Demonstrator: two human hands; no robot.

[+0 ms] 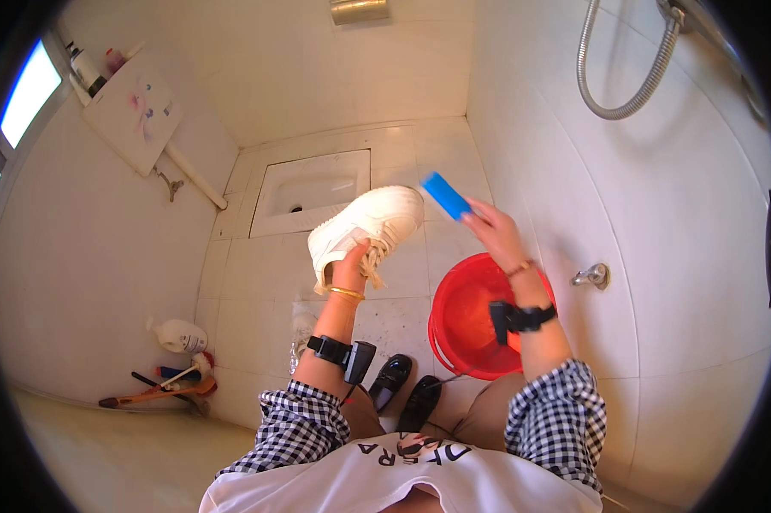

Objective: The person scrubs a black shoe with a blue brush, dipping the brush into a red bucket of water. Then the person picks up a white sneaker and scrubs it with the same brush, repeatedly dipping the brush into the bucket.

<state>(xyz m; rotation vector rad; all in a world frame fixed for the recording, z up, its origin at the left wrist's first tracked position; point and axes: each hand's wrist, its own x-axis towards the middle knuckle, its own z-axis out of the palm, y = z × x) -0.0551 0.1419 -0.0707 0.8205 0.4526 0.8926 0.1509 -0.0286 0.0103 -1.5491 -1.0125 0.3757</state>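
A cream-white lace-up sneaker (372, 218) is held up in front of me, its toe pointing right and its laces hanging loose. My left hand (348, 272) grips it at the opening, thumb near the laces and the other fingers hidden by the shoe. To the right, my right hand (494, 229) is closed around one end of a flat blue brush (445, 196). The brush is slightly blurred and its bristles cannot be made out. A small gap separates it from the sneaker's toe.
Below my right forearm stands a red bucket (454, 342). A squat toilet (270, 205) is set in the tiled floor ahead. Cleaning brushes (176, 385) and a white bottle (180, 335) lie at the left wall. On the right wall are a tap (592, 275) and a shower hose (618, 113).
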